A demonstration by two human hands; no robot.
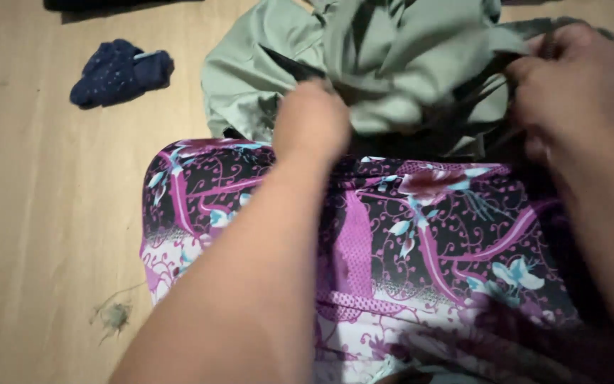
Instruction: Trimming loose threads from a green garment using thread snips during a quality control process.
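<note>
A crumpled sage-green garment (385, 53) lies at the top middle, over the far edge of a purple, black and white floral cloth (421, 235) spread below it. My left hand (312, 121) is closed on a fold of the green garment near its lower left. My right hand (570, 82) grips the garment's right side, where dark straps or trim run through the fingers. Both forearms reach over the floral cloth. The picture is blurred with motion.
A small dark-blue dotted piece of clothing (119, 71) lies bunched on the light wooden surface (37, 213) at the upper left. A bit of greenish thread or lint (114, 314) lies at the lower left. A dark item (101, 4) shows at the top edge.
</note>
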